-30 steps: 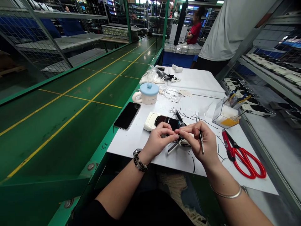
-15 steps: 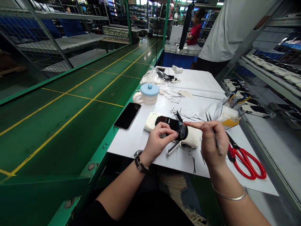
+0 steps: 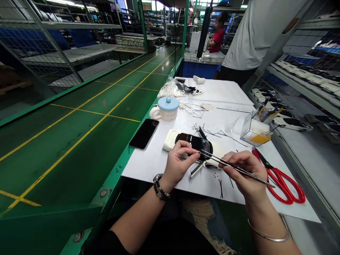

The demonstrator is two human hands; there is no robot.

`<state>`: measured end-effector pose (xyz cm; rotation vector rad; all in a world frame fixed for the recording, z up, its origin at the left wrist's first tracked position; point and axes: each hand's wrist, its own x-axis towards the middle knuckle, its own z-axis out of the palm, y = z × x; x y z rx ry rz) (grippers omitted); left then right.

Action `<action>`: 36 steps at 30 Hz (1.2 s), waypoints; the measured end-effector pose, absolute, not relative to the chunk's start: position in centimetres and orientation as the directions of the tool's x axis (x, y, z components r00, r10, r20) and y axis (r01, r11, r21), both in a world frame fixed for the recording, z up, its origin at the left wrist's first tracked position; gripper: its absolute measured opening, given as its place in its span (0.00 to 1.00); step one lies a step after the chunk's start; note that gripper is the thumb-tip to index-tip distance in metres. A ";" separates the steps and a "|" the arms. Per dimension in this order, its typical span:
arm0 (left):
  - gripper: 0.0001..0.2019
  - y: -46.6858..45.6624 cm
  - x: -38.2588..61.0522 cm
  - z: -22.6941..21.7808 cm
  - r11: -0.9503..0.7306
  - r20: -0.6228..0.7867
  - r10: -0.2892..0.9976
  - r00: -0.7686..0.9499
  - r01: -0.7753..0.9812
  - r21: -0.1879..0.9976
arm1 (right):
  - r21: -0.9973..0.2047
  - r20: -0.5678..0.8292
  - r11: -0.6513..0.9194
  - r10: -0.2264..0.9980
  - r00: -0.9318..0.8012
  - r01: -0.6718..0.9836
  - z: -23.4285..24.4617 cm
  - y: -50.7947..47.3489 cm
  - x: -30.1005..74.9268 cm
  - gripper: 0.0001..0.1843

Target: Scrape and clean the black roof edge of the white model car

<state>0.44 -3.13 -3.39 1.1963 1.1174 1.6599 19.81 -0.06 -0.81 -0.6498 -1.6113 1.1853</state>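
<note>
My left hand [image 3: 180, 161] is closed in a pinch over the model car [image 3: 170, 140], with a tiny dark piece [image 3: 199, 152] at the fingertips, too small to name. My right hand [image 3: 248, 173] grips a pair of metal tweezers [image 3: 216, 158]. The tweezers' tips reach left to my left fingertips, at or very near the tiny piece. The white toy car has a dark cabin and lies on the white table sheet, its doors [image 3: 197, 169] swung out on both sides. My left hand hides part of its near side.
Red-handled scissors [image 3: 285, 184] lie at the right. A phone [image 3: 145, 134] and a lidded mug [image 3: 168, 109] stand left. Thin black strips [image 3: 221, 188] are scattered about. A clear box [image 3: 255, 131] holds tools. A person in a grey shirt [image 3: 261, 35] stands beyond; more model cars [image 3: 292, 122] fill the right shelf.
My right hand has turned the tweezers from upright to pointing left, bringing their tips to my left fingertips. Its extended index finger has drawn back. My left hand stays almost in place.
</note>
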 end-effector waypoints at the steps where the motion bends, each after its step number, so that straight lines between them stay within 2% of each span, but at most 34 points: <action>1: 0.01 -3.1 0.4 -3.4 -0.301 0.269 0.932 -0.244 -0.101 0.948 | -0.911 0.411 0.382 0.825 -0.388 -0.153 -0.7 0.0 19.7 0.11; 11: 0.02 -3.1 0.4 -3.4 -0.303 0.275 0.932 -0.235 -0.093 0.948 | -0.868 0.496 0.441 0.761 -0.418 -0.228 -0.3 0.4 19.4 0.11; 19: 0.04 -3.1 0.3 -3.5 -0.323 0.309 0.923 -0.229 -0.024 0.946 | -0.862 0.507 0.452 0.758 -0.410 -0.230 -0.5 0.5 19.3 0.11; 22: 0.05 -3.1 0.1 -3.6 -0.337 0.338 0.915 -0.221 0.045 0.940 | -0.861 0.508 0.440 0.767 -0.393 -0.255 -0.6 0.5 19.2 0.11; 27: 0.15 -3.1 -0.5 -3.7 -0.362 0.418 0.873 -0.251 0.239 0.901 | -0.861 0.504 0.428 0.791 -0.346 -0.275 -0.6 0.9 19.0 0.09; 36: 0.09 -3.2 -1.8 -4.5 -0.375 0.555 0.799 -0.232 0.529 0.761 | -0.857 0.507 0.422 0.794 -0.335 -0.297 -0.9 1.0 18.9 0.10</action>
